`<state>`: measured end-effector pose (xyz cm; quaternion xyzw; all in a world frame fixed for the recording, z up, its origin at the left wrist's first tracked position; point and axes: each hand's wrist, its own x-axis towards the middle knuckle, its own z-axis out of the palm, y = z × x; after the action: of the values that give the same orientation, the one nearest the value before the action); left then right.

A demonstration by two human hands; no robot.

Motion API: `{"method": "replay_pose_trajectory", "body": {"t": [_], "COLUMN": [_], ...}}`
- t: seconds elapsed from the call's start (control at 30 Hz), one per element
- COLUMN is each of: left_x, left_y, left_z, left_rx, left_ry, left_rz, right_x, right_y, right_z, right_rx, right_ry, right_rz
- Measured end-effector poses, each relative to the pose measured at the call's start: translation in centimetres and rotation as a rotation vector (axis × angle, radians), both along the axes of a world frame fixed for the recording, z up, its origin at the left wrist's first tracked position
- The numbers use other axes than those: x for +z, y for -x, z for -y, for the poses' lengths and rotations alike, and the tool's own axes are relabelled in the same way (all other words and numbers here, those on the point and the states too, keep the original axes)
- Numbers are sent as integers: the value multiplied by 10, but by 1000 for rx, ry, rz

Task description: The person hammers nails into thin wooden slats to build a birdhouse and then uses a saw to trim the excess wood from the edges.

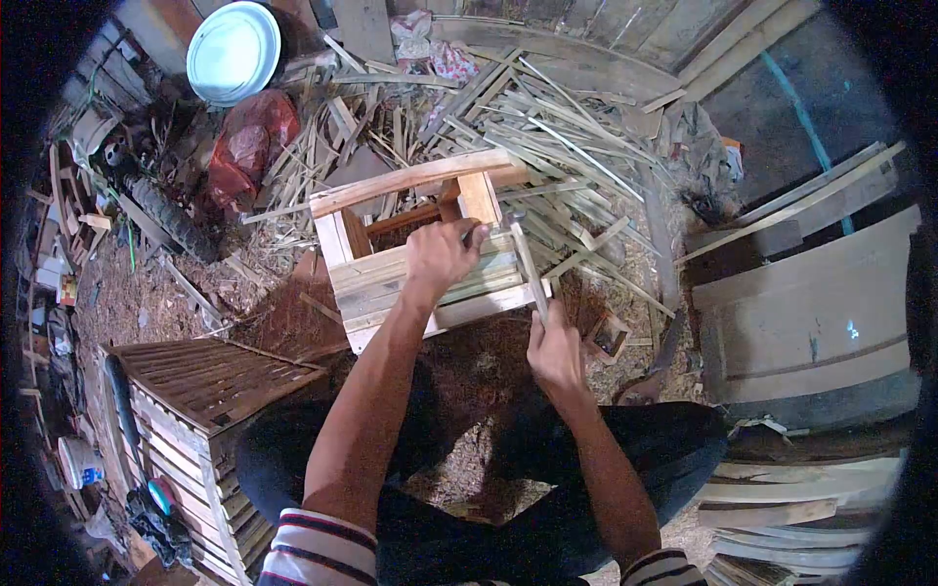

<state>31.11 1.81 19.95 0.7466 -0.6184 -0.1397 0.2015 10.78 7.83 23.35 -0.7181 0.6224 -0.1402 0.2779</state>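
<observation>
In front of me stands a wooden frame [420, 283] of pale slats and corner posts, its top side open. My right hand [557, 352] is closed around the handle of a hammer [528, 262]. The hammer's head is beside the frame's near right corner post, close to my left fingers. My left hand [442, 256] rests over the top slat with its fingers pinched together next to that post. What those fingers hold, if anything, is too small to make out.
A slatted wooden crate [215, 391] stands at my left. Loose wood strips [557, 146] pile up behind the frame. Near them lie a red plastic bag [249, 146] and a white basin [233, 54]. Boards [811, 322] and stacked planks [801, 488] are at the right.
</observation>
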Motion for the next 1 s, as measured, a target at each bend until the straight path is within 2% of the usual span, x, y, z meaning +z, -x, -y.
{"method": "replay_pose_trajectory", "body": {"t": [0.1,0.13,0.23,0.37,0.4,0.5,0.53,0.67,0.83,0.9,1.0], "left_x": [-3,-7,0,-7,-8,-7,-4,-7,-4,-4,-7], "left_y": [0,-2,0,-1,-1,0,0,-1,0,-2,-1], "left_z": [2,3,1,4,5,1,1,2,0,1,0], "left_rx": [19,3,12,10,14,11,7,8,7,10,0], "left_ry": [6,-19,-52,16,-12,-27,-6,-13,-43,-26,-21], "left_rz": [53,-2,-21,2,16,8,-13,13,24,32,6], "right_x": [15,23,-7,17,18,-11,-13,20,-15,14,19], "right_y": [-1,-4,6,2,0,7,6,0,8,2,-3], "right_z": [-7,-9,-1,-2,-5,-2,-1,-2,2,1,-3], "right_rx": [-53,-64,18,-55,-28,46,38,-43,56,-45,-93], "right_ry": [20,30,2,-58,46,81,62,7,60,-70,-34], "right_rz": [20,50,-43,-27,69,74,-1,51,65,-8,84]}}
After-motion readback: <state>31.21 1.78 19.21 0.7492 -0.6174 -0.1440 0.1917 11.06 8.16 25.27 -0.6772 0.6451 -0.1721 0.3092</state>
